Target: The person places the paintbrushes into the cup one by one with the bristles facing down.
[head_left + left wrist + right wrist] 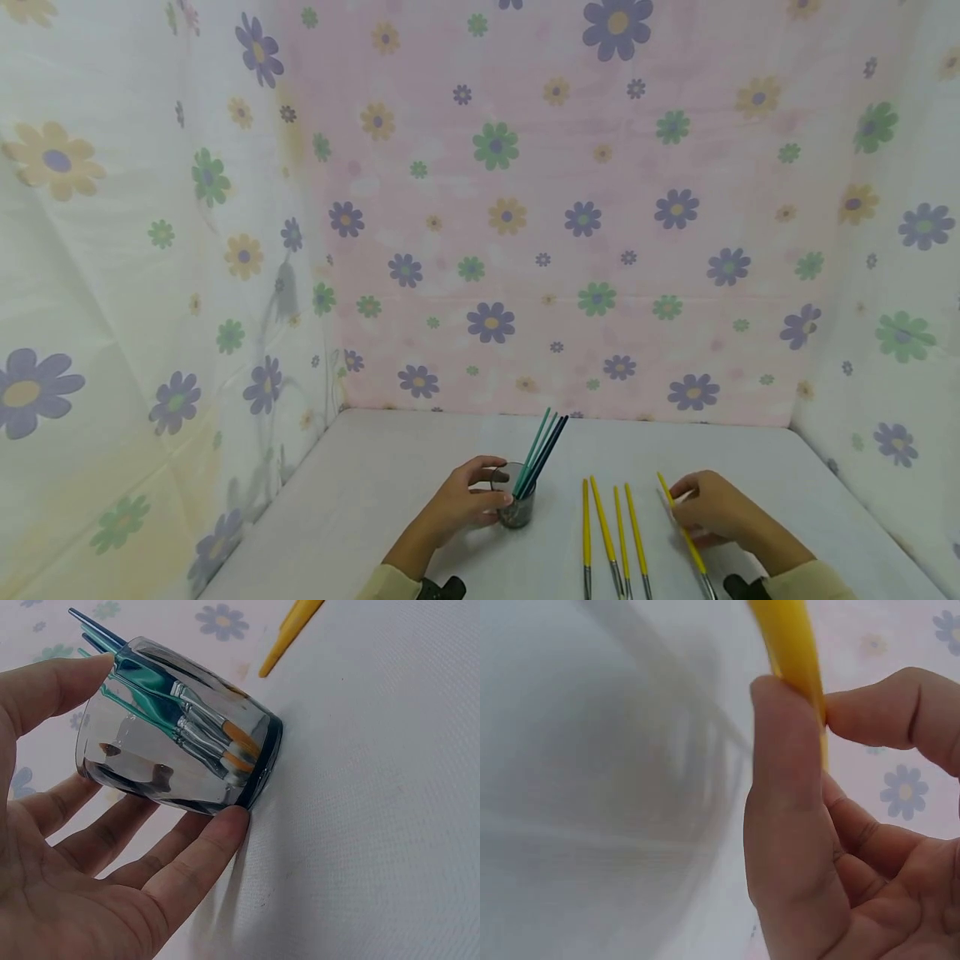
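Note:
A clear glass [517,510] with a dark base stands on the table, holding several teal and dark blue paintbrushes [150,694], bristles down. My left hand [467,503] grips this glass from the side, thumb near the rim and fingers around the far wall and base. At the right, my right hand [712,510] pinches a yellow paintbrush [686,537] between thumb and finger. In the right wrist view its yellow handle [791,645] is held above the white surface, where a shadow falls. Its bristle end is cut off by the head view's lower edge.
Several more yellow paintbrushes [600,521] lie side by side on the white table [375,467], between the glass and my right hand. Flower-printed cloth [540,275] hangs behind the table and on both sides.

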The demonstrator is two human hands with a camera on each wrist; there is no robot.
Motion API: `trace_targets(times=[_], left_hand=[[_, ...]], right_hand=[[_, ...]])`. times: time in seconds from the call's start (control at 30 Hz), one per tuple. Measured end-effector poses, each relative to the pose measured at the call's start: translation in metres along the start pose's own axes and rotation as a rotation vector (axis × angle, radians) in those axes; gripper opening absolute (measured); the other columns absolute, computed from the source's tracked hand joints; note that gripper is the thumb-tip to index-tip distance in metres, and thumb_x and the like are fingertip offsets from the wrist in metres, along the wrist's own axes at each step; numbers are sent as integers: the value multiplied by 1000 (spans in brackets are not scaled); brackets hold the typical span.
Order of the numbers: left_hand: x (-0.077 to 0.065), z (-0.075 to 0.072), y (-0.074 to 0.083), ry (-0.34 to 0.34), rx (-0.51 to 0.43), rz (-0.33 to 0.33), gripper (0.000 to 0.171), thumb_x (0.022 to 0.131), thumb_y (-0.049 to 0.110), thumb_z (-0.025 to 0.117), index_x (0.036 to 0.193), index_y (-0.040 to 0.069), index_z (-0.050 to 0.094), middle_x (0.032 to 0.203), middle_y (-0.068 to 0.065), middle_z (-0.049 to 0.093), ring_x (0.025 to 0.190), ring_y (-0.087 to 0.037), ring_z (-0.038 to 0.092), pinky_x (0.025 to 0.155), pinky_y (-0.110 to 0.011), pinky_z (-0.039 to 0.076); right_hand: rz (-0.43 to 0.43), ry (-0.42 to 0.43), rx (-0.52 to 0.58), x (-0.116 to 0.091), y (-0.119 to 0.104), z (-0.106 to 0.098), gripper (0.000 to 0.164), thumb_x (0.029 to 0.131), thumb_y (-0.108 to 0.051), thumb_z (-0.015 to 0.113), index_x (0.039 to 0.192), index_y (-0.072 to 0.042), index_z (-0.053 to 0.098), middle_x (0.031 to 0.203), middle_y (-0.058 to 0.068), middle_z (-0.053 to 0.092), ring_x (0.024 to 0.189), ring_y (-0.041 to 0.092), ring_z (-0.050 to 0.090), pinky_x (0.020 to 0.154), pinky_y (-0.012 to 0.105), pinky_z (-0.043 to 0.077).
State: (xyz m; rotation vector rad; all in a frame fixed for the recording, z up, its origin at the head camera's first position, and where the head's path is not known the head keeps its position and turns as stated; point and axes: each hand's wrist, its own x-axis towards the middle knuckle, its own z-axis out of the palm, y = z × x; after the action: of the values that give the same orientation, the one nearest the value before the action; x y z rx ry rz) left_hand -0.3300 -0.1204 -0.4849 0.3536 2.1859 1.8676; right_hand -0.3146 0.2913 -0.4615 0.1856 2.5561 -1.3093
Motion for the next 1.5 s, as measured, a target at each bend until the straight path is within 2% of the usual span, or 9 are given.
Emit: trace_targets(times=[0.23, 0.53, 0.63, 0.73, 0.83, 0.9, 1.07, 1.37, 1.5], left_hand=[[2, -2, -2, -10, -2, 13, 65, 88, 20, 82, 145, 10, 54, 142, -16, 59, 117, -28, 66, 84, -49, 63], [0, -1, -1, -13, 12, 44, 63, 88, 20, 83, 144, 10, 54, 141, -21, 59, 114, -26, 67, 82, -49, 64], [-1, -2, -1, -8, 78, 59, 64, 88, 25, 84, 143, 12, 54, 142, -18, 59, 117, -29, 67, 87, -49, 62], [1, -2, -4, 8, 189, 89, 65, 88, 34, 84, 144, 19, 54, 145, -12, 59, 123, -31, 64, 94, -53, 59], [2, -2, -6, 8, 264, 145, 63, 92, 37, 79, 147, 25, 52, 149, -10, 57, 129, -34, 61, 102, -56, 55], [3, -2, -7, -10, 265, 193, 60, 96, 34, 75, 149, 27, 50, 153, -12, 54, 132, -36, 60, 105, -55, 53], [3, -3, -4, -69, 222, 271, 57, 99, 19, 70, 152, 20, 49, 155, -17, 51, 137, -42, 55, 109, -54, 50], [1, -4, -4, -77, 230, 288, 59, 98, 17, 72, 152, 18, 49, 152, -17, 55, 133, -43, 58, 107, -60, 50], [2, -4, -4, -76, 229, 277, 59, 97, 19, 73, 152, 19, 49, 151, -18, 55, 132, -41, 60, 106, -57, 52]], right_hand=[[-40, -47, 90, -4, -10, -4, 54, 86, -7, 68, 137, 6, 58, 107, 15, 64, 84, 23, 61, 69, 42, 62], [-138, -88, 152, -9, -25, -7, 55, 89, -9, 68, 140, 6, 53, 106, 18, 64, 89, 25, 65, 73, 45, 63], [-187, -115, 174, -11, -31, -8, 54, 92, -11, 68, 140, 6, 51, 109, 18, 65, 92, 27, 67, 75, 47, 63], [-229, -126, 200, -11, -37, -7, 52, 94, -12, 68, 140, 6, 50, 109, 17, 66, 94, 29, 68, 77, 48, 63], [-243, -108, 228, -11, -45, -5, 52, 96, -13, 69, 140, 6, 49, 109, 15, 67, 94, 27, 68, 78, 48, 63], [-255, -96, 241, -11, -50, -4, 53, 98, -13, 70, 141, 6, 48, 111, 15, 66, 94, 26, 68, 79, 48, 63], [-269, -49, 271, -13, -63, -2, 53, 98, -18, 72, 141, 3, 48, 120, 16, 65, 97, 25, 68, 80, 47, 64], [-347, -33, 363, -18, -84, 3, 51, 100, -22, 69, 143, -3, 49, 117, 12, 64, 102, 28, 68, 84, 46, 64], [-369, -5, 416, -20, -92, 5, 51, 101, -20, 69, 144, -3, 47, 118, 11, 64, 103, 28, 68, 85, 46, 64]])
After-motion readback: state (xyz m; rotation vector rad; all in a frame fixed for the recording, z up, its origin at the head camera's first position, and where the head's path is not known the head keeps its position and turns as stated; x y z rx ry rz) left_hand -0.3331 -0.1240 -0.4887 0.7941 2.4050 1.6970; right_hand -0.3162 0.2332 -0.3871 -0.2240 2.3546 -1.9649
